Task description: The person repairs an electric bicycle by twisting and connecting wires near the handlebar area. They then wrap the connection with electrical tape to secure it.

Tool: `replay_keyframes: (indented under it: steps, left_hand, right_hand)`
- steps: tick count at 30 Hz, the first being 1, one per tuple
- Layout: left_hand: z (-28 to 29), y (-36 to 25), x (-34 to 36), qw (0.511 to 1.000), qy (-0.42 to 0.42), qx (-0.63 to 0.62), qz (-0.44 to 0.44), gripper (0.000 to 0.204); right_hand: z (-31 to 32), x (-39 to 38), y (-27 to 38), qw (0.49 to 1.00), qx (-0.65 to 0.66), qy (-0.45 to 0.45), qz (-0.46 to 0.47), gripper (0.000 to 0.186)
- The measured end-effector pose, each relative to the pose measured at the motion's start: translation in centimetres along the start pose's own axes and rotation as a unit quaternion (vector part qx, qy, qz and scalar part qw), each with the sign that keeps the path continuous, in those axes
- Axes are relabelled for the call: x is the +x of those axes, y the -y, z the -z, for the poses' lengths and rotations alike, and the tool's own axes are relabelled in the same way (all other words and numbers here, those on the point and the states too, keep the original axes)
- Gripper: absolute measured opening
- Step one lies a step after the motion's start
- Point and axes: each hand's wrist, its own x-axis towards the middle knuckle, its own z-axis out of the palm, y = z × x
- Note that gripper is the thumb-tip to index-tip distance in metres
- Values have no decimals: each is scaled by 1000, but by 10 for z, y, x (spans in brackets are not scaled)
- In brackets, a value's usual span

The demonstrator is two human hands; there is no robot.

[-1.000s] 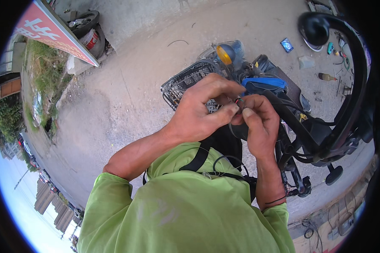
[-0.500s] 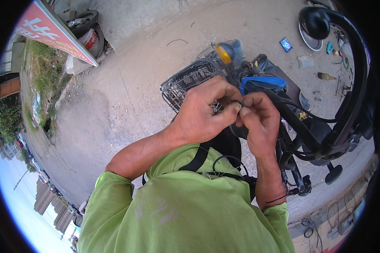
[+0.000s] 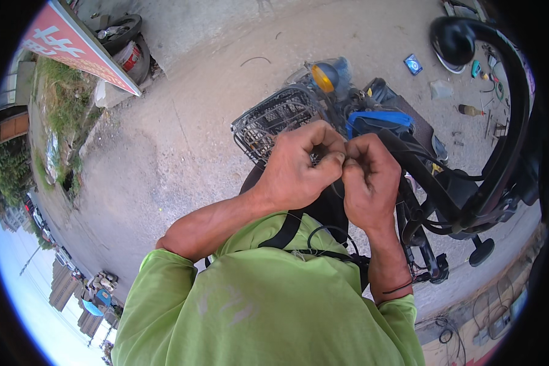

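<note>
1. Fingers (image 3: 332,161) of the left hand (image 3: 296,171) are bent into a pinch, thumb and forefinger drawn together at the tips; beyond them lies a black wire basket (image 3: 253,130).
2. Where the two hands meet is, I judge, the small wired piece. A second ago its red and green showed; now the fingertips cover it, so its exact position cannot be told.
3. Closing in, the right hand (image 3: 372,183) has shifted slightly leftward, its thumb and forefinger also pinched, apparently on that same piece. Such a tighter meeting suggests the work has become finer, with both hands needed at one spot.
4. Farther right, the blue cover (image 3: 381,119) and curved black bar (image 3: 520,104) look unchanged, and neither hand grips them.
</note>
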Motion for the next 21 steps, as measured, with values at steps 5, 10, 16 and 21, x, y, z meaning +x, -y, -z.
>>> replay_keyframes:
  steps: [5,10,16,21]
  left_hand:
    - [0,7,-2,996,15,-69,54,8]
    - [3,14,-3,991,33,-114,64,9]
    - [2,14,-4,979,49,-182,73,10]
    - [4,13,-2,980,29,-186,59,12]
  right_hand:
    - [3,-2,1,1000,-13,12,-17,8]
    - [3,-3,0,1000,-22,19,-7,10]
    - [4,-7,-9,997,72,17,-15,11]
    - [7,-10,7,980,176,14,-92,13]
